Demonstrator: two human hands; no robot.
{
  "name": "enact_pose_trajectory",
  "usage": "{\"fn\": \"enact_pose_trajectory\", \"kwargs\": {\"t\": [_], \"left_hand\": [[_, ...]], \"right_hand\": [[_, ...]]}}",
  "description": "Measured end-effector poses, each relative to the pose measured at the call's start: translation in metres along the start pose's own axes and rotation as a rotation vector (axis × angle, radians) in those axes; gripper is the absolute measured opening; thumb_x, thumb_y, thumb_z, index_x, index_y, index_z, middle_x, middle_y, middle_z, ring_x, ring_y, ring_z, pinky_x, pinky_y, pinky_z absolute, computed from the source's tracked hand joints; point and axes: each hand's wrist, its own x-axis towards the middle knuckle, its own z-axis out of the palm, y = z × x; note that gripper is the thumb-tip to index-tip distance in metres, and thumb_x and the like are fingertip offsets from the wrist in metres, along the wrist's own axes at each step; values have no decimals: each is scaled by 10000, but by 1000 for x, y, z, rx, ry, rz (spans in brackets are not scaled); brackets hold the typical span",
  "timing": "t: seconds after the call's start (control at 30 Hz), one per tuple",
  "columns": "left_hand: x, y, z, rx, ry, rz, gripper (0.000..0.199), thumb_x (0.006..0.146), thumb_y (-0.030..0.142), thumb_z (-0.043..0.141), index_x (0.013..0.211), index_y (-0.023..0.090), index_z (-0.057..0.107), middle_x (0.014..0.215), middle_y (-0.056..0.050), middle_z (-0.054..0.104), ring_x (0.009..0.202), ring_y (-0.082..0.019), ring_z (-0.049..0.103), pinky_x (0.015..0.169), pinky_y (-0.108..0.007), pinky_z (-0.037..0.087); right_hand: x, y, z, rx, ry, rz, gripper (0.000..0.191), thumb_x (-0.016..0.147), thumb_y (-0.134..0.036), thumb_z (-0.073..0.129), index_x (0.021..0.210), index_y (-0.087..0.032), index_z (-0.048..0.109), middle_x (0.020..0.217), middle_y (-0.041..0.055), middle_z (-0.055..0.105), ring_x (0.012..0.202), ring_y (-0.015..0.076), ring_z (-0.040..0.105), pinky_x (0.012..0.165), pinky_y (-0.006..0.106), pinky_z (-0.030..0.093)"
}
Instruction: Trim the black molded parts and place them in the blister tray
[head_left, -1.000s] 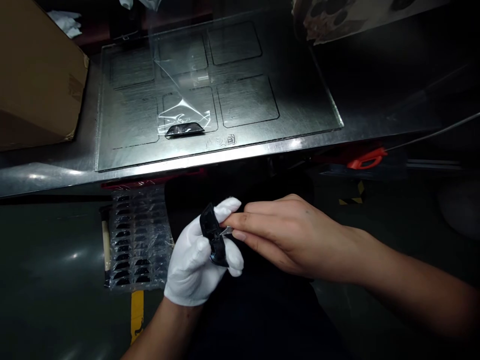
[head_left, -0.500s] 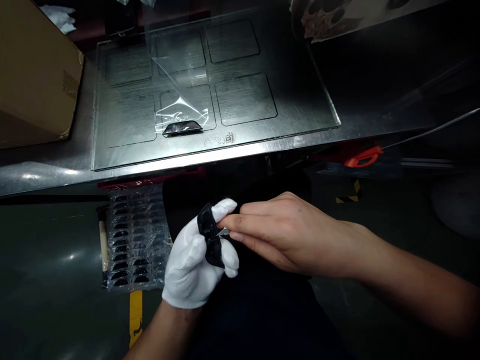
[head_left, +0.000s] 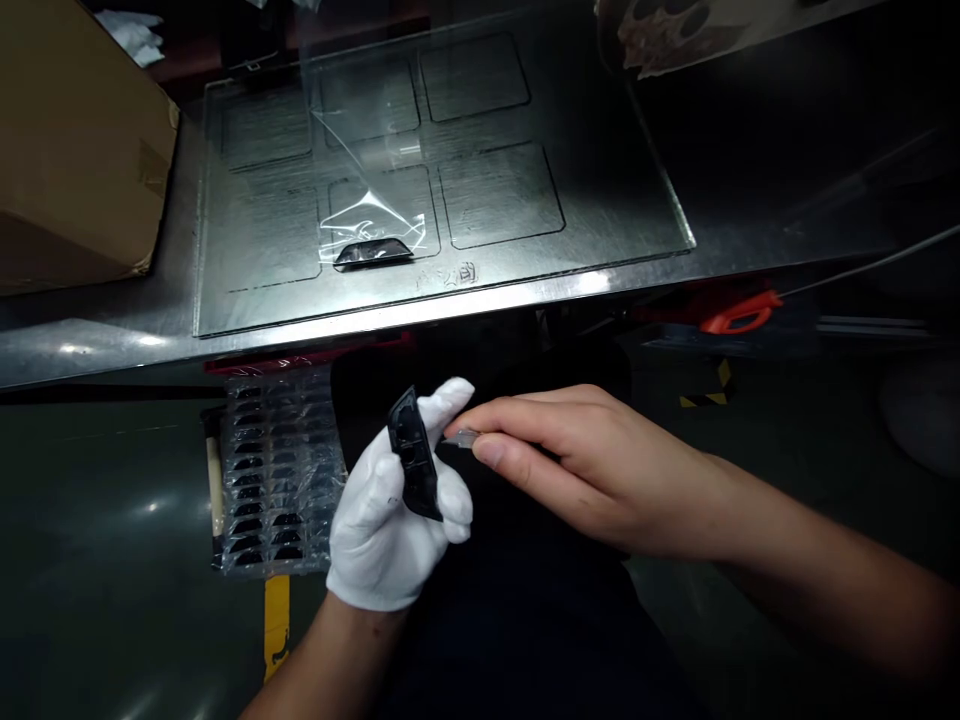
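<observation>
My left hand [head_left: 386, 540], in a white glove, grips a black plastic part [head_left: 417, 470] with slanted ends and a hollow, ribbed side turned up. Bare and pinched closed, my right hand [head_left: 585, 465] holds a small, pale, pointed blade [head_left: 463, 438] between thumb and index finger. The blade's tip lies close to the part's right edge; whether they touch I cannot tell. A similar black part [head_left: 373, 253] rests on clear film near the front edge of the bench.
A glass sheet [head_left: 600, 200] covers part of the metal bench [head_left: 97, 345]. A cardboard box [head_left: 82, 150] stands at the left. Below hangs or lies a clear plastic tray [head_left: 311, 470] with several black parts. An orange handle [head_left: 739, 313] with a cable sits under the bench at right.
The blade has drawn away from the middle of the black part, and more of it shows now. My left hand has tilted the part slightly and moved it up and left.
</observation>
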Motion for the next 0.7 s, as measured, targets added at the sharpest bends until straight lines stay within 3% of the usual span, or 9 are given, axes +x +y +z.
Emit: {"fn": "enact_pose_trajectory", "kwargs": {"t": [0.13,0.47,0.57,0.7], "left_hand": [[0,3,2,38,24,14,417,988,446,654,1324,205,712,1441,-125,659,626,-46,649,554,-128,559],[1,6,2,73,48,29,420,989,450,655,1321,200,712,1537,-112,581,640,-35,634,590,-124,573],[1,6,2,64,28,12,422,998,443,642,1347,212,696,1454,-102,654,675,-46,664,613,-120,572],[2,5,4,79,39,-8,369,1011,386,628,1337,231,706,1363,-73,716,723,-68,701,652,-127,582]], "right_hand": [[3,-3,-3,62,-33,69,274,1097,-317,473,1043,-212,721,886,-18,746,768,128,688,694,246,499],[7,-3,-2,133,-82,156,286,1083,-323,477,1056,-228,745,783,-29,706,670,126,635,600,247,457],[4,-1,-5,163,-60,159,293,1082,-345,489,1135,-229,753,813,-23,723,679,125,643,596,241,467],[0,2,-16,27,124,102,342,1059,-324,537,1360,-279,695,1043,21,774,884,177,717,738,276,548]]}}
